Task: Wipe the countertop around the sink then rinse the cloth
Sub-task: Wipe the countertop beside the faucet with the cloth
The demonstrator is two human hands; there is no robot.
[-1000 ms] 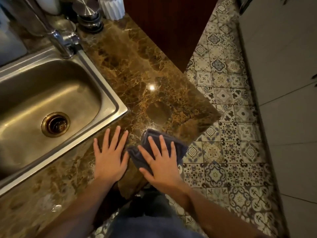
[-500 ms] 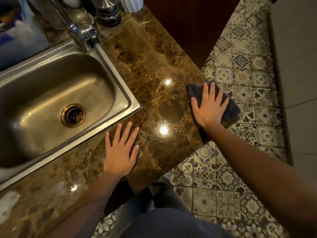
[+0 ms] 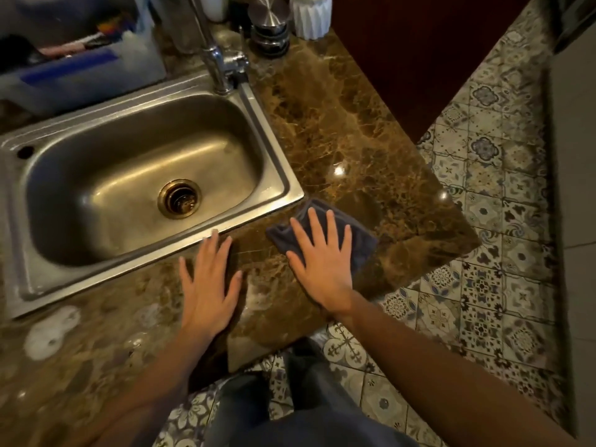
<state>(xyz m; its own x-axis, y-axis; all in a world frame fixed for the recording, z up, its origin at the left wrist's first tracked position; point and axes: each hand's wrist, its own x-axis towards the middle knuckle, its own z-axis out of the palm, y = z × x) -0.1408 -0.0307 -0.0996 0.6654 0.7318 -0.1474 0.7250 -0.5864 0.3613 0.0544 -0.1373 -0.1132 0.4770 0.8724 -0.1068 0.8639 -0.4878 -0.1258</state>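
Note:
A dark blue cloth (image 3: 362,241) lies flat on the brown marble countertop (image 3: 338,130), just off the sink's near right corner. My right hand (image 3: 322,259) presses on it with straight, spread fingers. My left hand (image 3: 209,282) rests flat on the marble beside it, fingertips touching the rim of the steel sink (image 3: 274,150). The sink basin is bare, with a brass drain (image 3: 179,198). The chrome tap (image 3: 219,62) stands at the sink's back right corner.
White soapy patches (image 3: 51,330) lie on the counter at the left. A white ribbed pot (image 3: 311,14) and stacked metal lids (image 3: 269,27) stand at the back. A plastic bin (image 3: 96,75) sits behind the sink. The counter's edge drops to the patterned tiled floor (image 3: 483,253).
My right hand has slid the cloth from the counter's far right edge back toward the sink corner. My left hand has stayed flat on the counter. The view has shifted right.

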